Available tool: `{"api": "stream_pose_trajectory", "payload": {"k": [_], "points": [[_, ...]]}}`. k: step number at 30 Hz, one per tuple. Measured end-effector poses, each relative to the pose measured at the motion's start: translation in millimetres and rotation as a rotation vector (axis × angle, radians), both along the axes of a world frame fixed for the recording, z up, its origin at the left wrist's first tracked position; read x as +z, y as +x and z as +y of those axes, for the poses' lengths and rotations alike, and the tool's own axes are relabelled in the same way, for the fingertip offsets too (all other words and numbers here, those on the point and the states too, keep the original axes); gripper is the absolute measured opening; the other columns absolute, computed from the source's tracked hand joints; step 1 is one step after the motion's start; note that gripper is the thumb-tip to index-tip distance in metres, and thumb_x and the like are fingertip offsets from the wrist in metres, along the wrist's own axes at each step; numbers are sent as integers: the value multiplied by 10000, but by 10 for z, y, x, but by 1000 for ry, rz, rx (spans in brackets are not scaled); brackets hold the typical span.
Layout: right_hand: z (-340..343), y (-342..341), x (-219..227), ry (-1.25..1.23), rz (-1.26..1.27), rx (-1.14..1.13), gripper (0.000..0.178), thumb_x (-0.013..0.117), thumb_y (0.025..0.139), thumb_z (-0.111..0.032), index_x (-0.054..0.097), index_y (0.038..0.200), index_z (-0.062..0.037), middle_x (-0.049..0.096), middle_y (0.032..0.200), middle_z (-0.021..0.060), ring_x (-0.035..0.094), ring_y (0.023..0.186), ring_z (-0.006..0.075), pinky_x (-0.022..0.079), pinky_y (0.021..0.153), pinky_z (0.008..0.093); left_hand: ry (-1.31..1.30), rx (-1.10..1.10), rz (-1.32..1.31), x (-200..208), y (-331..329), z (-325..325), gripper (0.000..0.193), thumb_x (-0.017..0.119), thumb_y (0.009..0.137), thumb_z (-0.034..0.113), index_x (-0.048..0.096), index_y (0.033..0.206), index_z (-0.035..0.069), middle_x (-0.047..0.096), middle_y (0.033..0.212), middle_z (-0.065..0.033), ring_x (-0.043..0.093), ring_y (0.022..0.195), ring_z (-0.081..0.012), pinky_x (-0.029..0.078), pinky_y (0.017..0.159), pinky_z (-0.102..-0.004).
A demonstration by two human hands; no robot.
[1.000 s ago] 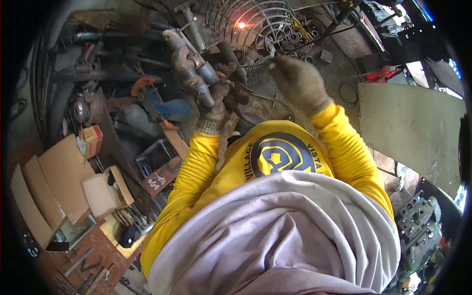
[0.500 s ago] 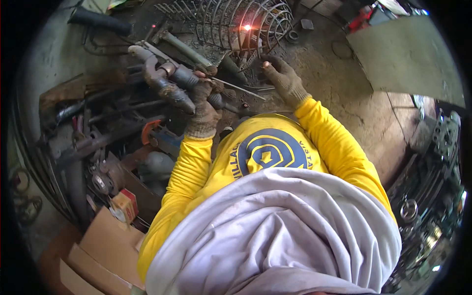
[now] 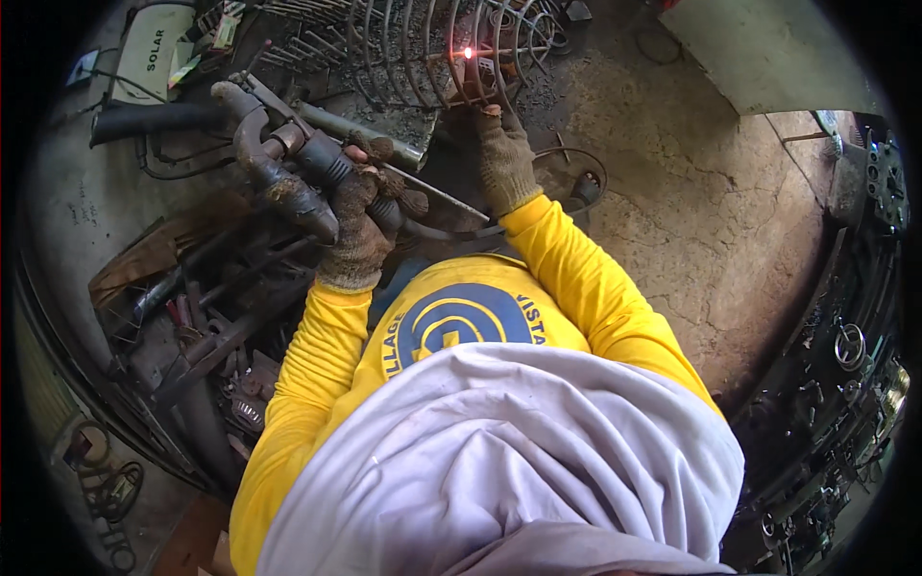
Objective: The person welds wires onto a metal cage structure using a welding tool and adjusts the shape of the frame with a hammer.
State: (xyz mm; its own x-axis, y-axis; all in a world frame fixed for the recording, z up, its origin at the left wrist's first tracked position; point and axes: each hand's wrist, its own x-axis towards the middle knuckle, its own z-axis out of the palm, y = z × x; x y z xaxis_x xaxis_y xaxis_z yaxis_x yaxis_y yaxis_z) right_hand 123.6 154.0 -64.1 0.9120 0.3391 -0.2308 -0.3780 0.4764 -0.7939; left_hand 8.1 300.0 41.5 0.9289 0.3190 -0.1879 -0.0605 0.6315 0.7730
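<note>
My left hand (image 3: 360,216), in a worn knitted glove, is closed around the black ribbed grip of what looks like a welding electrode holder (image 3: 288,178). Its curved, brown metal body points up and left, and a dark cable (image 3: 442,233) leads off from below. A thin metal rod (image 3: 447,198) slants past that hand, down to the right. My right hand (image 3: 506,168), gloved too, is closed at the near end of a cage of bent metal bars (image 3: 413,58), apparently gripping a bar; its fingertips are partly hidden. A spot on the cage glows red-white (image 3: 468,53).
A grey pipe (image 3: 360,134) lies just beyond my left hand, with a black tube (image 3: 154,120) farther left. Metal scraps (image 3: 202,317) crowd the left side; metal parts (image 3: 845,403) pile up at the right. A sheet panel (image 3: 768,58) stands at far right on cracked concrete.
My right hand has moved left and forward, from apart to against the cage's near end, and its fingers have closed. The left hand with its tool has shifted left in view.
</note>
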Motion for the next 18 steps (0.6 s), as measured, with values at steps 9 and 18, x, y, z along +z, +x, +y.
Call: {"api": "stream_pose_trajectory", "payload": {"k": [9, 18], "points": [[282, -109, 78, -85, -172, -235, 475, 531, 1046, -461, 666, 1213, -37, 718, 1116, 96, 651, 993, 202, 484, 900, 352, -79, -158, -21, 171, 152, 146, 333, 684, 913, 104, 520, 1200, 148, 568, 1208, -74, 607, 900, -160, 611, 777, -445], [341, -127, 232, 4, -89, -247, 429, 551, 1046, -421, 693, 1161, -33, 729, 1011, 39, 655, 857, 116, 513, 765, 270, -146, -102, 19, 119, 186, 159, 350, 662, 914, 45, 499, 1202, 160, 566, 1177, -77, 661, 889, -146, 623, 752, -441]]}}
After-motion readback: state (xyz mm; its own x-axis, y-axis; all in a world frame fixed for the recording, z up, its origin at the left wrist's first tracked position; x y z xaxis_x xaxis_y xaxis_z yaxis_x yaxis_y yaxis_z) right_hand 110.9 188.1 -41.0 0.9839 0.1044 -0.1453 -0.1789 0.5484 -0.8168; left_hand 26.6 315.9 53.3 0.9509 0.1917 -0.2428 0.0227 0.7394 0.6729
